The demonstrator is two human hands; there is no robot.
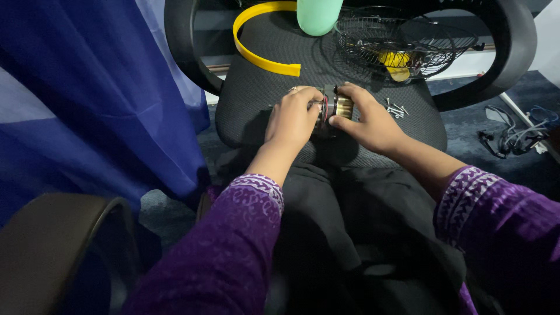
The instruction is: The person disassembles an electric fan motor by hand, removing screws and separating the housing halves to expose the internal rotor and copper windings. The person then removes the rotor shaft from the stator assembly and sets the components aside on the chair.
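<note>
Dim light falls on a black mesh office chair seat (pixel 256 111) that serves as the work surface, with a blue curtain (pixel 87 99) hanging to the left of the hands. Between the two hands sits a small motor (pixel 335 108), a stubby round part with a dark body, a reddish rim and a brassy, ribbed section on its right end. It rests on the seat, and both hands touch it. The left hand (pixel 291 119) is curled over its left end, fingers bent down around it. The right hand (pixel 367 119) closes on the brassy end, thumb below and fingers above. Just right of the right hand lies a small heap of silver screws (pixel 396 109). Beyond the hands, at the back of the seat, a black wire fan guard (pixel 402 41) lies like a basket, and a yellow piece (pixel 396 61) shows inside it. Left of that stand a mint-green object (pixel 318 16) and a curved yellow band (pixel 256 41).
</note>
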